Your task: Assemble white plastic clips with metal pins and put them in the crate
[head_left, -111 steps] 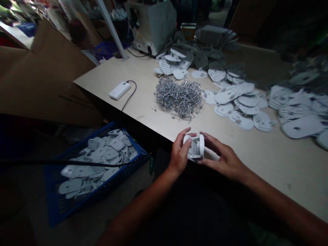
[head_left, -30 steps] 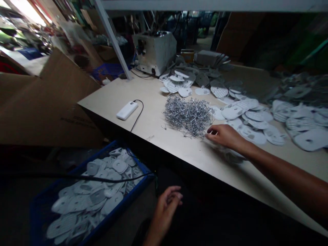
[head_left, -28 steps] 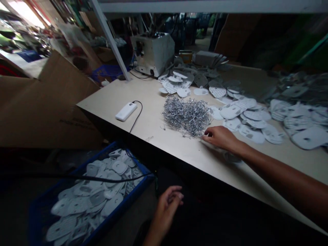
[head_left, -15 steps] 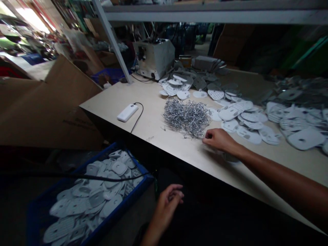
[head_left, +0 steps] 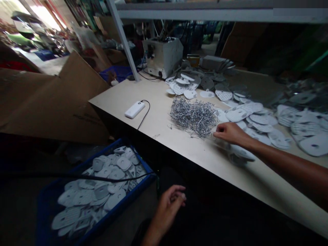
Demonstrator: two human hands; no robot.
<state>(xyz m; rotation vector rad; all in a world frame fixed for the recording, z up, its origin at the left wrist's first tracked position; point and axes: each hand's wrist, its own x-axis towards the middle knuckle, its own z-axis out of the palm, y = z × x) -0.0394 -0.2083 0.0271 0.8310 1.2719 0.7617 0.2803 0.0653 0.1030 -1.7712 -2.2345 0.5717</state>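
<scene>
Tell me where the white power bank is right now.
The power bank lies on the table near its left edge, left of the metal clip pile, black cable attached.

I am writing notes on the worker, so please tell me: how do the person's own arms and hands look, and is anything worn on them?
Both are bare: the left hand and right hand show no gloves, rings, watch or sleeves on the visible forearms.

From my feed: silvery-grey tangle of wire clips (head_left: 194, 116), white plastic pieces (head_left: 258, 119), some with ribbed stripes. Pale beige table (head_left: 179, 147), white power bank (head_left: 134, 109) with black cable, blue crate (head_left: 123, 208), brown cardboard (head_left: 51, 99).
</scene>
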